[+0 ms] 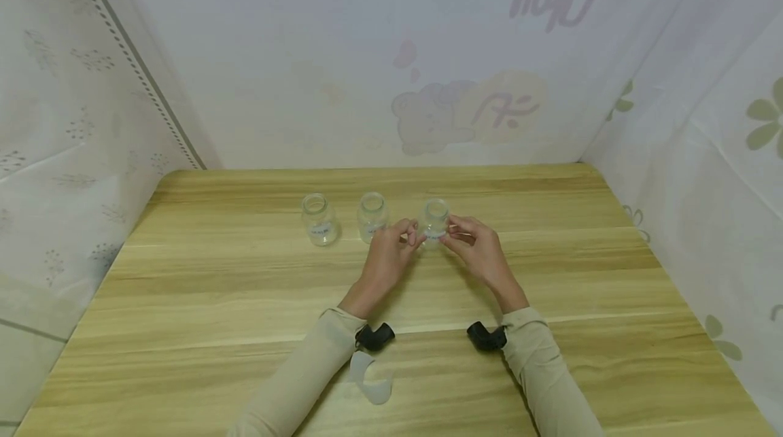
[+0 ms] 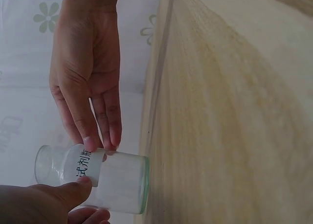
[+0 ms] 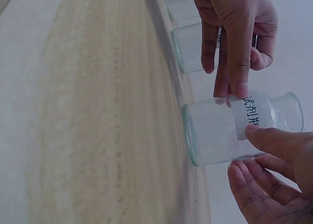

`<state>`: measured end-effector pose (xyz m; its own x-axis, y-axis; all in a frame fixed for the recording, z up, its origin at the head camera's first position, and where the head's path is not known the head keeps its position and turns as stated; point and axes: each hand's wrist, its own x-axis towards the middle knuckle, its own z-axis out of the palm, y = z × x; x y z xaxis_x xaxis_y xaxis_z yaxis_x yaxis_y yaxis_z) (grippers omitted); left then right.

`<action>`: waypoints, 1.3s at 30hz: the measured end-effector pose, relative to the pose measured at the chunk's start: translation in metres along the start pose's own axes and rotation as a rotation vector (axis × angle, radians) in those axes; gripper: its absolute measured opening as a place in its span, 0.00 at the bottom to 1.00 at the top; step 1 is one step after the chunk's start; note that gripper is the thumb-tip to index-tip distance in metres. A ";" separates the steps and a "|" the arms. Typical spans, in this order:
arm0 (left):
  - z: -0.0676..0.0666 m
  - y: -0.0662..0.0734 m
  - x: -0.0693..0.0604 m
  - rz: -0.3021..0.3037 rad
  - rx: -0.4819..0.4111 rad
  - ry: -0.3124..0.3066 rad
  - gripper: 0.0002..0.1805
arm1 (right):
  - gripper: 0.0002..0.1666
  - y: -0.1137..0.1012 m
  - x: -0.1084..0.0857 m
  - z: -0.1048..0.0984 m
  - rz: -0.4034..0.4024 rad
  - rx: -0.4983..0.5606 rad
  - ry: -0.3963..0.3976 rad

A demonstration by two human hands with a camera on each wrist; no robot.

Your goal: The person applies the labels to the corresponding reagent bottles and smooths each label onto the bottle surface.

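Observation:
A clear glass reagent bottle (image 1: pixel 436 213) stands upright on the wooden table, between both hands. Its white label (image 3: pixel 241 117) bears black handwritten characters. My left hand (image 1: pixel 387 251) holds the bottle's left side, the thumb on the label's edge and fingers behind. From the other side my right hand (image 1: pixel 481 248) pinches it likewise, its thumb on the label's opposite edge. In the left wrist view the bottle's base (image 2: pixel 144 185) is at the table's level. Two similar labelled bottles, one at far left (image 1: pixel 321 223) and a middle one (image 1: pixel 372 209), stand left of it.
A curved, pale scrap (image 1: pixel 377 391) lies on the table (image 1: pixel 245 315) beside the left forearm. Black curved devices sit at the left wrist (image 1: pixel 376 337) and right wrist (image 1: pixel 487 337). Printed white sheets (image 1: pixel 293 83) surround the table at the back and sides.

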<state>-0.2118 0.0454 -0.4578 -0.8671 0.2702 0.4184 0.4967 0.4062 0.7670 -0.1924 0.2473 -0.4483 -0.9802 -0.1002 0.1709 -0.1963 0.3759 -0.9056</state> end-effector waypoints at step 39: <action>-0.063 0.020 -0.009 -0.176 0.105 -0.304 0.15 | 0.20 0.010 0.007 -0.034 0.137 -0.047 0.065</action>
<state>-0.1961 -0.0041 -0.4151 -0.8968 0.4290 0.1084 0.3555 0.5527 0.7537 -0.2019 0.2813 -0.4430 -0.9972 0.0145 0.0733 -0.0602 0.4245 -0.9034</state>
